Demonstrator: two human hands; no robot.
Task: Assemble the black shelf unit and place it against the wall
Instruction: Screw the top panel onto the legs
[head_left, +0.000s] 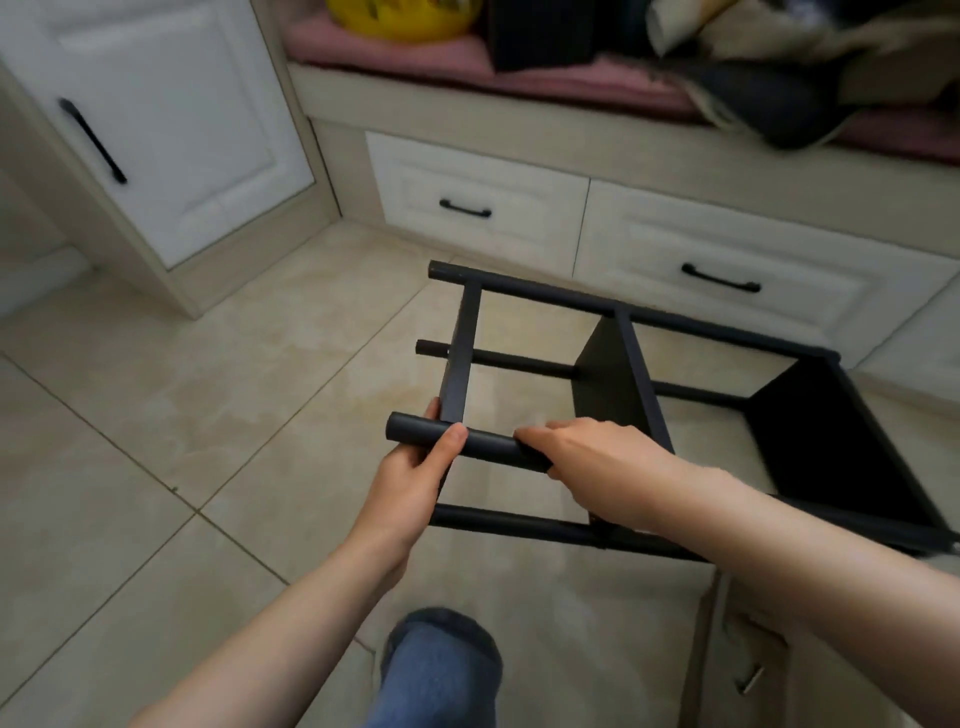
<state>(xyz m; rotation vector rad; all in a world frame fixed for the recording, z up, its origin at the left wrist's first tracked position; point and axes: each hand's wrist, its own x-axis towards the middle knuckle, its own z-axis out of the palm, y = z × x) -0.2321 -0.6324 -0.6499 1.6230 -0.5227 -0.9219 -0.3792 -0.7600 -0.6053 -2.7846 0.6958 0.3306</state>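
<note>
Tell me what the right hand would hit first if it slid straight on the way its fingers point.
The left hand, most likely. The right hand grips the black tube with fingers pointing left along it, and the left hand holds the same tube just beyond a short bare stretch.

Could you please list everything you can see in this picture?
black shelf unit: one, black, on its side before the drawers
drawers: two, white, under the bench
cabinet door: one, white, far left
cushion: one, pink, on the bench
yellow object: one, on the cushion
fabric pile: one, dark, bench right
floor: beige tiles
knee: one, blue jeans, bottom centre
left hand: grips the unit's near tube
right hand: grips the same tube
</note>
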